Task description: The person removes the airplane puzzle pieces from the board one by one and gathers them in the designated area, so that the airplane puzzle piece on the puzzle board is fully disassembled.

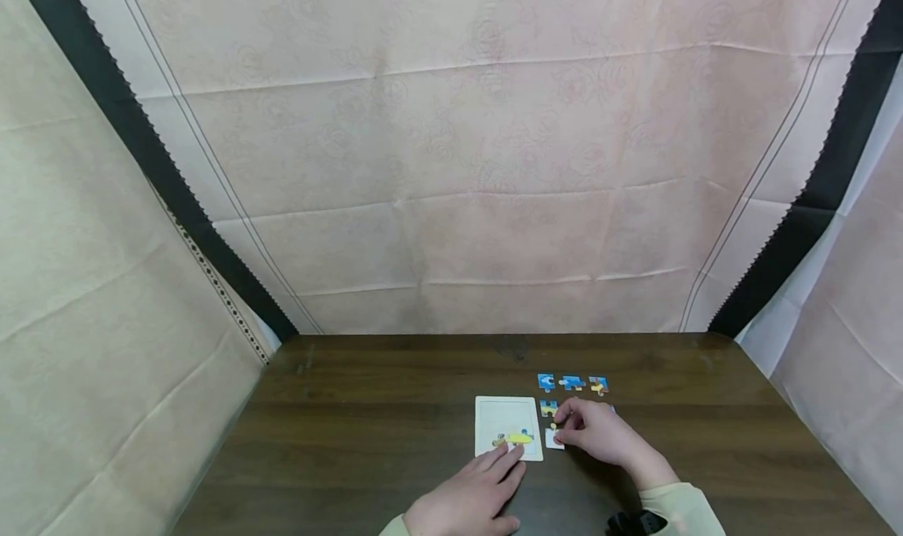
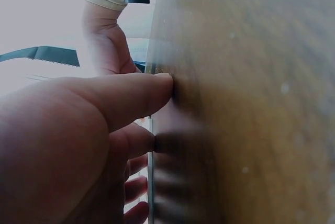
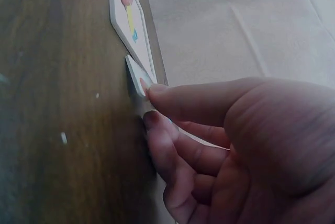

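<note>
A white puzzle board (image 1: 504,414) lies on the table with a few pieces set along its lower part, one of them yellow. My left hand (image 1: 473,495) rests at its lower edge, fingertips on the frame and the thumb on the table. Just right of the board, my right hand (image 1: 603,434) pinches a white puzzle piece (image 1: 553,440) between thumb and forefinger. In the right wrist view this piece (image 3: 136,75) is tilted, with the thumb tip at its near corner. Right above it is another puzzle piece (image 1: 548,407), blue and yellow.
Three blue puzzle pieces (image 1: 571,382) lie in a row farther back. A sliver of another piece (image 1: 611,408) shows behind the right hand. The brown wooden table (image 1: 367,411) ends at a pale cloth backdrop (image 1: 494,207), with cloth sides left and right.
</note>
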Demonstrator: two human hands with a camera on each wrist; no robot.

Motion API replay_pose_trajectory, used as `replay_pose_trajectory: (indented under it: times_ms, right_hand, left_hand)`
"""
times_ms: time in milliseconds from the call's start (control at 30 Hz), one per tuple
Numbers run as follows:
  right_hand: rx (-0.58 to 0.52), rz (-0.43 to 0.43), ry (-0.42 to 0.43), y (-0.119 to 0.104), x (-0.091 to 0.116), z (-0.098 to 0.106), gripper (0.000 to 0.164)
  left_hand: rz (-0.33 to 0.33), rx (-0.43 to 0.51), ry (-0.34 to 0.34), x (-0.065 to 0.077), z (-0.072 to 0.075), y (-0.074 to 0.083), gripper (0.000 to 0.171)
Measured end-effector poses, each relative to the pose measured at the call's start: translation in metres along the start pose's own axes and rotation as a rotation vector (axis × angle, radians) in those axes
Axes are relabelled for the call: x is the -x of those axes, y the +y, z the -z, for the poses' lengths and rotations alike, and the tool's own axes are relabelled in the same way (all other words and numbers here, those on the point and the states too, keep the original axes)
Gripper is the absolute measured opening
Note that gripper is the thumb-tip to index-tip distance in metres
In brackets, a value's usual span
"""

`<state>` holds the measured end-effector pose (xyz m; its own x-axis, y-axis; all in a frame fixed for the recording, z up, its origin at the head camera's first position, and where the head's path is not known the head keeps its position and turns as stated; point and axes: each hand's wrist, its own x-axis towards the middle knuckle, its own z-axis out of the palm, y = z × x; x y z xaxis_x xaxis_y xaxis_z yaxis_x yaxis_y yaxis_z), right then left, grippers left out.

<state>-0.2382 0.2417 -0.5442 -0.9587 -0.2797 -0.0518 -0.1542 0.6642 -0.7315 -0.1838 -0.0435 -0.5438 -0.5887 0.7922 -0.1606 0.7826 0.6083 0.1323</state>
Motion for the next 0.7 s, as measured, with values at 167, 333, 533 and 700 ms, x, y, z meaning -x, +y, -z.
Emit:
replay_pose_trajectory:
  times_ms: [167, 333, 533, 700]
  right_hand:
    - [0.028, 0.018, -0.003, -0.0002, 0.0006, -0.0005, 0.023]
    - [0.042, 0.025, -0.018, -0.0008, 0.0007, -0.0011, 0.028]
    - [0.046, 0.016, -0.025, -0.0018, 0.0004, -0.0024, 0.026]
    - [0.053, 0.007, -0.026, -0.0022, 0.0000, -0.0028, 0.025]
  left_hand:
    - [0.010, 0.005, -0.008, -0.0011, -0.0015, -0.0008, 0.069]
    - [0.009, -0.008, -0.002, -0.0009, -0.0019, -0.0005, 0.069]
    - [0.001, -0.023, 0.006, -0.0010, -0.0020, -0.0010, 0.069]
    - [0.003, -0.005, -0.006, -0.0012, -0.0021, -0.0018, 0.070]
